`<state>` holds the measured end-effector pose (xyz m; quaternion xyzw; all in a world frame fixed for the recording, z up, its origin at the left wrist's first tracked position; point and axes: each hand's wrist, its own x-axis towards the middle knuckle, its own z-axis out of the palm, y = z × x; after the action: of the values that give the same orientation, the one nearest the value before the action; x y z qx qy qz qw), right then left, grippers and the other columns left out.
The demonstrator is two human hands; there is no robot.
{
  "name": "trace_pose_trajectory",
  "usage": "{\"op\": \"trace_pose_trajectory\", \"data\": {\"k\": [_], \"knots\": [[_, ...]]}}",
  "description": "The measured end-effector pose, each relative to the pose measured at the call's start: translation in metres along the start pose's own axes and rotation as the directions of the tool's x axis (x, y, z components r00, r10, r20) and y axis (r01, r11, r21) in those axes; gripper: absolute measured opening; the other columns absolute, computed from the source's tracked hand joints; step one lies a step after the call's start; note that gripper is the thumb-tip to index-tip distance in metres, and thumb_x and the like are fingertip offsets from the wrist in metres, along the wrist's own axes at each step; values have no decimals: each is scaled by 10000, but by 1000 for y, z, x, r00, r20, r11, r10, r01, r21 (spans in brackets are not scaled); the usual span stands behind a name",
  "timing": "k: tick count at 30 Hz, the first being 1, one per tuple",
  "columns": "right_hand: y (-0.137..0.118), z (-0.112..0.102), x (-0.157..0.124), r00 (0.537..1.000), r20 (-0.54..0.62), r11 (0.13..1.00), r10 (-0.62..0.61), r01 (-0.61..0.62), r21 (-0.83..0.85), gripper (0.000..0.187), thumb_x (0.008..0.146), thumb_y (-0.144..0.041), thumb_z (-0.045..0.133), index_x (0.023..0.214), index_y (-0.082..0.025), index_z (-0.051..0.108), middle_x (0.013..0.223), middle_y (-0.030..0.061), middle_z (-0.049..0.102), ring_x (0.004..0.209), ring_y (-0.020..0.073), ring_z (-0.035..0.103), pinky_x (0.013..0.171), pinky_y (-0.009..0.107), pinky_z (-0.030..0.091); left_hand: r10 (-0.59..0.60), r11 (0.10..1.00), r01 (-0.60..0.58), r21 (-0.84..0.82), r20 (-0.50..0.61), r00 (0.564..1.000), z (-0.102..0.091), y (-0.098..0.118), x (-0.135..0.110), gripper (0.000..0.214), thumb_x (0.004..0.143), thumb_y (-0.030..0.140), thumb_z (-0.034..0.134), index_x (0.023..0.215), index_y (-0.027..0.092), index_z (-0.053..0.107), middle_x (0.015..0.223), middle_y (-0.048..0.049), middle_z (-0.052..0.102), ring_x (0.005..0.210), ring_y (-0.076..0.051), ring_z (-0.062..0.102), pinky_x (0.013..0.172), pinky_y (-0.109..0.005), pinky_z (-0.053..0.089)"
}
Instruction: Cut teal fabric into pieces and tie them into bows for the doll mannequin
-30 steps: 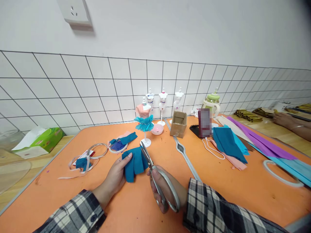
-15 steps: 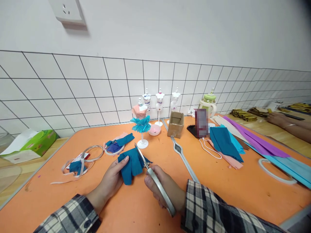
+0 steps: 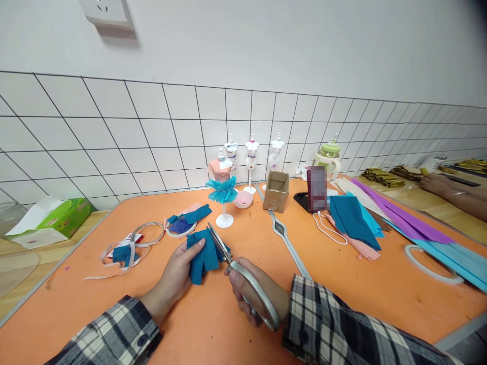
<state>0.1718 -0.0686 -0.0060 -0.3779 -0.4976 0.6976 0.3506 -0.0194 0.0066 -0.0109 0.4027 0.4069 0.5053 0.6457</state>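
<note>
Between thumb and fingers, my left hand point(image 3: 175, 276) pinches a piece of dark teal crepe paper point(image 3: 201, 261) that hangs in cut strips. My right hand point(image 3: 256, 291) is wrapped round the handles of metal scissors point(image 3: 249, 279). The scissor blades lie across the right part of the teal paper, pointing up and left. Just beyond them stands a small dress form point(image 3: 223, 190) wearing a peach paper top and a bright blue ruffled skirt.
Behind are several white mini dress forms point(image 3: 251, 154), a pink bowl point(image 3: 243, 199), a cardboard box point(image 3: 277, 191), a phone point(image 3: 317, 188) and a green-lidded bottle point(image 3: 329, 154). Hoops with scraps point(image 3: 149, 234) lie left, crepe sheets point(image 3: 353, 220) right. Another person's hand point(image 3: 439, 183) rests far right.
The scissors have opened wider at the handles and their blades have shifted left over the teal paper. The camera view has tilted slightly. My left hand still holds the paper.
</note>
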Motion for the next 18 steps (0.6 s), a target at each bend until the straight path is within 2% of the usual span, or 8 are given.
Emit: {"op": "trace_pose_trajectory", "data": {"k": [7, 11, 15, 18], "knots": [[-4, 1, -3, 999, -39, 1000, 14, -14, 18, 637, 754, -788, 511, 1053, -232, 428, 722, -80, 420, 421, 27, 378, 272, 129, 347, -7, 1000, 7, -25, 4, 1000, -1, -2, 1, 249, 702, 341, 810, 830, 154, 706, 725, -37, 745, 635, -166, 673, 608, -226, 545], [-4, 1, -3, 1000, -25, 1000, 13, -13, 5, 631, 751, -790, 512, 1036, -233, 429, 716, -80, 425, 417, 31, 383, 272, 141, 359, 2, 999, -5, 54, 41, 999, -2, -5, -2, 295, 702, 356, 809, 870, 132, 716, 796, -74, 759, 687, -191, 686, 655, -254, 555], [-1, -1, -1, 998, -50, 999, 32, -34, -32, 612, 760, -785, 506, 1021, -238, 424, 692, -88, 409, 397, 26, 371, 273, 130, 332, 54, 994, -55, 91, 12, 998, -3, -4, -2, 270, 704, 366, 804, 801, 135, 703, 711, -52, 737, 605, -165, 657, 591, -235, 535], [0, -2, 0, 997, -38, 997, 66, -68, -32, 610, 766, -787, 496, 1038, -247, 415, 698, -92, 408, 388, 19, 366, 277, 124, 329, 77, 997, -77, 22, -19, 997, -3, -1, -2, 243, 707, 348, 798, 788, 149, 684, 660, -25, 713, 517, -141, 616, 504, -223, 499]]}}
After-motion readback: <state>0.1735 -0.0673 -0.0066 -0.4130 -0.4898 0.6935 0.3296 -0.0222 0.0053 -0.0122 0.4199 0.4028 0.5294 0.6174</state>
